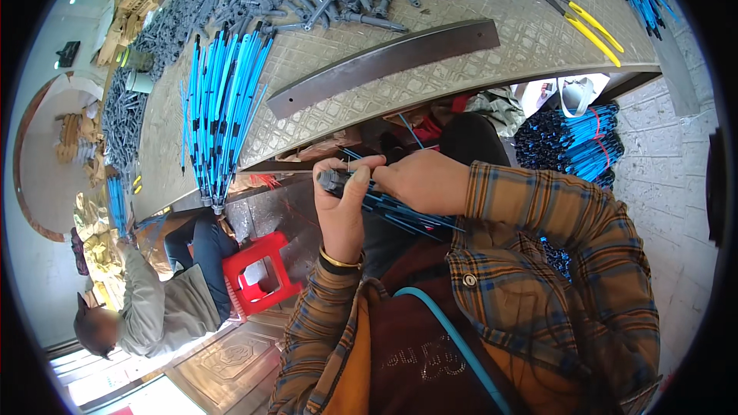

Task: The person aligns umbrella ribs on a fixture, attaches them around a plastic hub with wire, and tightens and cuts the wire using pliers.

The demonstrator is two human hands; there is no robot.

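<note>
Holding grey connector (332,180) in front of bench (530,46) in left hand (350,201), closed around it. Working alongside with curled right hand (424,180); can't tell its hold. Probably mid-fitting blue rods (415,220); calls for steady left grip next.

Fisheye head view down onto hands (424,183)

From my remote post I see a grey piece (332,180) and a loose spread of thin blue-and-black rods (403,215), slanting, just off the table's (296,132) near edge.
</note>
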